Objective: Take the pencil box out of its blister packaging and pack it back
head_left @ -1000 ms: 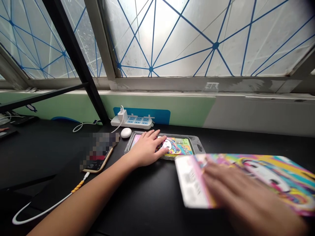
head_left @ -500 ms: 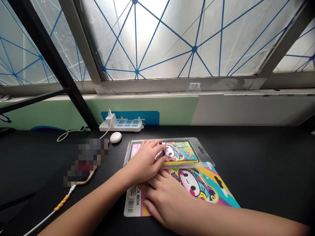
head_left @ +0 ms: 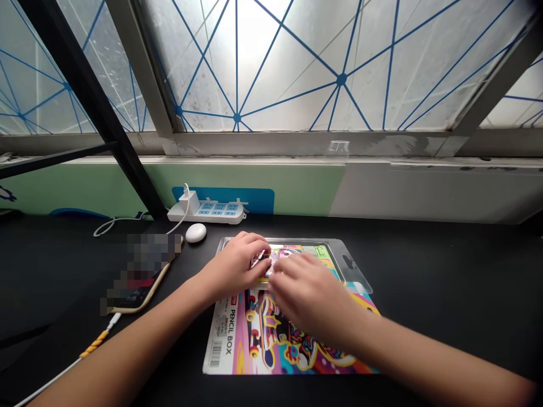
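A clear plastic blister pack (head_left: 348, 263) with a colourful pencil box inside lies on the black desk (head_left: 445, 282). In front of it lies a bright printed card (head_left: 254, 339) marked PENCIL BOX. My left hand (head_left: 237, 265) rests on the pack's left part, fingers curled on its top. My right hand (head_left: 305, 294) lies over the pack's near edge and the card, blurred by motion. The two hands' fingertips meet over the pack's middle.
A white power strip (head_left: 212, 212) with a charger sits against the wall, a small white oval object (head_left: 195, 232) in front of it. A phone (head_left: 139, 271) on a cable lies to the left. A black slanted post (head_left: 85, 96) rises at the left.
My right hand brought the printed card in from the right and laid it in front of the pack, then moved forward onto the pack. My left hand stayed on the pack.
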### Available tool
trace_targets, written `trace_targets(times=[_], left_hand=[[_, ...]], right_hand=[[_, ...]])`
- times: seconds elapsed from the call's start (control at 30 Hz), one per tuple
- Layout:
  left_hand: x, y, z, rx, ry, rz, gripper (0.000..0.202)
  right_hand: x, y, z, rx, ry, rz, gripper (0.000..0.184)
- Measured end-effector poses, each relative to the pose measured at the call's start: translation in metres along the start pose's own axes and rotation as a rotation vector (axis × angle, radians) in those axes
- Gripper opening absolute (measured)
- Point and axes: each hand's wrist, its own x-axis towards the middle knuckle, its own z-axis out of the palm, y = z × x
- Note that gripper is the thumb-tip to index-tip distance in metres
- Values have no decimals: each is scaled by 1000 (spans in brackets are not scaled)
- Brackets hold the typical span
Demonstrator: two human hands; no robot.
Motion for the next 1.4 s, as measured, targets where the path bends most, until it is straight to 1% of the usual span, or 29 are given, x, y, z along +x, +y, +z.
trace_targets(times=[0.07,0.1,0.13,0.2,0.23,0.43,0.67,0.97,1.17,1.4], left_hand=[[0,0,2,34,-20,36,19],[0,1,3,42,-29,38,20],[0,2,3,49,-35,38,20],[0,3,2,70,-41,37,20],[0,3,2,86,-40,38,21],[-1,5,0,189,-66,27,25],[0,6,-1,249,-73,-8,29],[-1,5,-1,267,-61,-31,33],[0,3,-2,310,-55,-45,35],[3,-11,-11,357,-32,-69,37]], right_hand=[[6,26,-5,-10,-95,174,18],[8,38,-8,13,-143,248,20],[10,48,-10,49,-192,301,27],[10,61,-15,125,-265,353,39],[10,65,-18,158,-291,357,43],[7,64,-29,241,-372,388,49],[7,72,-25,271,-385,395,56],[8,70,-26,253,-414,388,59],[10,71,-23,236,-402,404,57],[9,66,-22,177,-342,452,59]])
